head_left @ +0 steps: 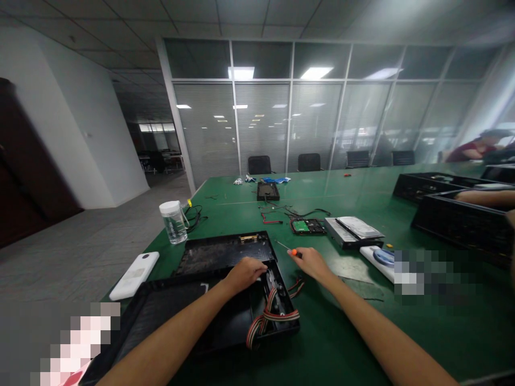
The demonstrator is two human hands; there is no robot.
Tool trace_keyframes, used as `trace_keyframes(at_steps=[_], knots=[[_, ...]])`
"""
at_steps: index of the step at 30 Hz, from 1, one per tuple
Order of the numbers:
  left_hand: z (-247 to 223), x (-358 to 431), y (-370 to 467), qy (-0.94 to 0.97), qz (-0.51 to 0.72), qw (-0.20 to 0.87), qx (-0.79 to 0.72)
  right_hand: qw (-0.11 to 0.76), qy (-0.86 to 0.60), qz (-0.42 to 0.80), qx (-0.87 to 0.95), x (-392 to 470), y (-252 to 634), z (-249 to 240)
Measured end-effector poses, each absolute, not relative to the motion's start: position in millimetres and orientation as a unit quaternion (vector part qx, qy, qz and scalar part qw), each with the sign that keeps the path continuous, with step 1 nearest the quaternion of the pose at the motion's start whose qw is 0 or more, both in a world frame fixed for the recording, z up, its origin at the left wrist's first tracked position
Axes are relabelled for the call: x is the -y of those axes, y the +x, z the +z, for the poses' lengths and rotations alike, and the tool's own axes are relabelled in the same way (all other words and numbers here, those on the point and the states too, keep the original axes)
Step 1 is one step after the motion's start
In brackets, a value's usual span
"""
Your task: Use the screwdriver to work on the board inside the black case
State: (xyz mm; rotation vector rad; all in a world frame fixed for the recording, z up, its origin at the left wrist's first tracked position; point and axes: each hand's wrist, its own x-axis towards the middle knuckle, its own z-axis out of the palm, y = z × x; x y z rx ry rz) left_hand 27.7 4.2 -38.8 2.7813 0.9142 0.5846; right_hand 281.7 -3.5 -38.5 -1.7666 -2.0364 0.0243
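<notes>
My right hand (314, 262) is closed around the handle of a small screwdriver (295, 252) with an orange and black grip. Its thin shaft points up and to the left over the table. My left hand (246, 272) reaches into an open black case (177, 303), fingers pinched together at its far right corner. What they hold, if anything, is hidden. Right beside them, a metal bracket (271, 280) runs along the case's right side. A striped ribbon cable (273, 316) loops over that side. Behind the case lies a black cover panel (225, 253).
On the green table (237, 212) stand a water bottle (174, 222), a white power bank-like block (134, 275), a green circuit board (301, 225) and a drive-like box (350, 230). Another person's arm (483, 198) reaches over black cases (454, 220) at right.
</notes>
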Motion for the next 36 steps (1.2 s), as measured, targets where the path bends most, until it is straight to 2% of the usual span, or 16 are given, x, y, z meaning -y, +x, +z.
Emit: trace_keyframes(at_steps=[10, 18, 22, 30, 36], knots=[[-33, 4, 29, 0.939, 0.188, 0.061, -0.281, 0.231, -0.657, 0.101, 0.710, -6, 308, -30], [-33, 4, 32, 0.931, 0.175, 0.076, -0.311, 0.464, -0.488, 0.250, 0.695, 6, 325, 9], [-29, 6, 32, 0.924, 0.175, 0.084, -0.331, 0.531, -0.484, 0.207, 0.664, 18, 308, 10], [-23, 10, 34, 0.926, 0.162, 0.082, -0.332, 0.479, -0.487, 0.164, 0.712, 27, 272, -5], [-24, 9, 33, 0.930, 0.164, 0.081, -0.320, 0.472, -0.486, 0.156, 0.719, 26, 273, -6]])
